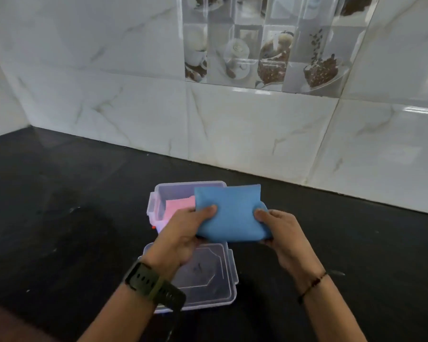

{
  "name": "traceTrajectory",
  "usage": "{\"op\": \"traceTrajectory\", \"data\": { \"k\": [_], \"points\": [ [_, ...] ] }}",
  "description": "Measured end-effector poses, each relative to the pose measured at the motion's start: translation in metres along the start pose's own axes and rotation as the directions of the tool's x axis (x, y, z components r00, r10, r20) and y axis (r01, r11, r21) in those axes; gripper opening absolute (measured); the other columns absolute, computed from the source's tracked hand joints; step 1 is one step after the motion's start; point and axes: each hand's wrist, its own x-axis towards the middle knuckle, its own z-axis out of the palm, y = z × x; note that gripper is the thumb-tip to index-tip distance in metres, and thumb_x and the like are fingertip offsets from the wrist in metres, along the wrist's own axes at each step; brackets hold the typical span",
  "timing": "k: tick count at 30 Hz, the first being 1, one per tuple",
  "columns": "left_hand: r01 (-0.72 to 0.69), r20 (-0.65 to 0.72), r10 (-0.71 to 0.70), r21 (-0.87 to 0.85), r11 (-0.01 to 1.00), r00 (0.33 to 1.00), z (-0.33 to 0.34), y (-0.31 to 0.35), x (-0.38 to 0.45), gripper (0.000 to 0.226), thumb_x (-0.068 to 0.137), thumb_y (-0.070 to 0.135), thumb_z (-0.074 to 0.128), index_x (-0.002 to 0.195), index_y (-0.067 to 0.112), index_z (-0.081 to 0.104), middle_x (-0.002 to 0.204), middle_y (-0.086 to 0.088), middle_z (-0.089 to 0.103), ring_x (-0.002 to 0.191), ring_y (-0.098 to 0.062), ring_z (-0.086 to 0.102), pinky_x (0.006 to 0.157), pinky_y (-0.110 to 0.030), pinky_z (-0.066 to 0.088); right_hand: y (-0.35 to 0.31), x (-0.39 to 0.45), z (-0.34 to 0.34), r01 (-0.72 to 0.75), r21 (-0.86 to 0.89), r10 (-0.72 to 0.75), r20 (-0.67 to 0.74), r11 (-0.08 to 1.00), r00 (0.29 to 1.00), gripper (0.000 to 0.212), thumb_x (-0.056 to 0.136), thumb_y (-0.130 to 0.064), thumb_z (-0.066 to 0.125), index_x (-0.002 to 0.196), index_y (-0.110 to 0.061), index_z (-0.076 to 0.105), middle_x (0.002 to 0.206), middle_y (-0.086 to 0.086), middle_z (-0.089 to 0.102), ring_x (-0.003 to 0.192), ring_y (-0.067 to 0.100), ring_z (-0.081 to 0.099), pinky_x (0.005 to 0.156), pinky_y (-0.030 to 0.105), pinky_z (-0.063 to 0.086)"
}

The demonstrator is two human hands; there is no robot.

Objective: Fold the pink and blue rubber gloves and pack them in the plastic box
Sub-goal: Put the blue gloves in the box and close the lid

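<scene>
A: Nearest you, what lies under your wrists?

B: The clear lid (208, 275) of the box rests flat on the black counter (59, 218), at about six o'clock from the box itself. Your left wrist, with its dark green watch (153, 285), crosses the lid's left edge. Your right wrist carries a thin dark bracelet (311, 283).

A: And your hands?

B: Your left hand (181, 240) and right hand (284, 238) are both closed on the folded blue glove (232, 213). Your left thumb presses its top face at nine o'clock, your right thumb at three o'clock, and the other fingers curl beneath. You hold the blue glove up over the open plastic box (173, 191), covering the box's right part.

A: Where is the other glove?

B: The pink glove (178, 206) lies folded inside the box, on the side at nine o'clock from the blue one.

A: Beyond that?

B: At twelve o'clock the counter meets a white marbled tile wall (232, 124), with a panel of coffee-picture tiles (269, 50) higher up.
</scene>
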Motion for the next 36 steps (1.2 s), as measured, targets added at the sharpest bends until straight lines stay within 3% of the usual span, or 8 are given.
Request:
{"op": "traceTrajectory", "data": {
  "k": [4,10,14,19,23,27,32,36],
  "points": [
    [-0.032,-0.13,0.021,-0.08,0.996,0.991,-0.03,0.042,0.026,0.006,0.088,0.007,0.062,0.084,0.004,0.057,0.08,-0.009,0.068,0.073,-0.022,0.063,0.063,-0.038,0.055,-0.024,0.048,0.058,0.084,0.011,-0.085,0.089,0.996,0.992,0.019,0.086,-0.013,0.062,0.068,-0.008,0.056,0.082,0.01,0.065,0.068,0.017,0.062,0.049,0.025,0.051],
    [-0.01,-0.272,0.014,0.014,1.0,0.962,-0.049,0.047,0.07,0.037,0.091,0.006,0.058,0.126,-0.002,0.049,0.119,-0.019,0.06,0.107,-0.034,0.06,0.077,-0.041,0.05,-0.015,0.094,0.1,0.117,-0.217,-0.121,-0.006,0.969,0.993,0.018,0.083,-0.01,0.063,0.069,0.0,0.06,0.088,0.017,0.059,0.084,0.034,0.063,0.073,0.046,0.057],
    [-0.041,-0.295,0.12,0.262,0.964,0.948,-0.054,0.028,0.089,0.036,0.093,0.004,0.051,0.128,-0.001,0.046,0.106,-0.016,0.061,0.082,-0.026,0.06,0.066,-0.037,0.053,-0.002,0.096,0.105,0.23,-0.605,-0.296,-0.01,0.763,0.955,0.015,0.086,-0.015,0.055,0.093,-0.002,0.06,0.085,0.011,0.055,0.079,0.026,0.053,0.06,0.028,0.042],
    [0.053,-0.234,0.541,0.943,0.329,0.808,-0.048,0.008,0.095,0.041,0.09,0.013,0.055,0.125,0.001,0.039,0.122,-0.021,0.053,0.109,-0.034,0.059,0.088,-0.04,0.051,0.009,0.096,0.111,0.274,-0.85,-0.36,0.108,0.45,0.927,0.053,0.093,-0.018,0.043,0.143,-0.014,0.028,0.129,0.018,0.05,0.11,0.033,0.053,0.085,0.038,0.047],
    [0.126,-0.08,0.614,0.991,-0.033,0.785,-0.047,-0.006,0.093,0.034,0.095,0.01,0.044,0.129,0.005,0.043,0.128,-0.019,0.044,0.111,-0.028,0.053,0.089,-0.035,0.052,0.017,0.096,0.112,0.255,-0.928,-0.372,0.142,0.273,0.917,0.052,0.097,-0.022,0.035,0.147,-0.025,0.024,0.118,0.016,0.058,0.101,0.028,0.059,0.069,0.031,0.042],
    [0.091,0.122,0.548,0.934,-0.346,0.827,-0.053,0.001,0.099,0.03,0.093,0.005,0.038,0.108,0.004,0.064,0.126,-0.015,0.048,0.117,-0.031,0.043,0.094,-0.033,0.039,0.012,0.1,0.113,0.29,-0.957,-0.321,0.266,0.026,0.909,0.037,0.098,-0.013,0.03,0.126,-0.007,0.053,0.12,0.015,0.063,0.106,0.03,0.061,0.084,0.036,0.049],
    [-0.143,0.225,0.417,0.965,-0.22,0.88,-0.072,0.017,0.098,0.029,0.093,0.012,0.043,0.111,0.0,0.062,0.122,-0.017,0.06,0.113,-0.029,0.053,0.098,-0.036,0.038,-0.007,0.096,0.115,0.305,-0.952,-0.249,0.287,0.037,0.925,0.033,0.095,-0.012,0.038,0.121,-0.002,0.055,0.125,0.017,0.06,0.114,0.031,0.057,0.094,0.036,0.044],
    [-0.376,0.404,0.721,0.902,-0.212,0.562,-0.105,0.001,0.057,0.03,0.08,-0.009,0.061,0.109,-0.004,0.065,0.113,-0.021,0.065,0.104,-0.03,0.059,0.092,-0.036,0.049,-0.009,0.063,0.094,0.459,-0.881,-0.553,0.328,0.114,0.766,0.031,0.092,-0.016,0.045,0.12,-0.003,0.05,0.105,0.015,0.064,0.094,0.027,0.061,0.072,0.029,0.044]
  ]
}}
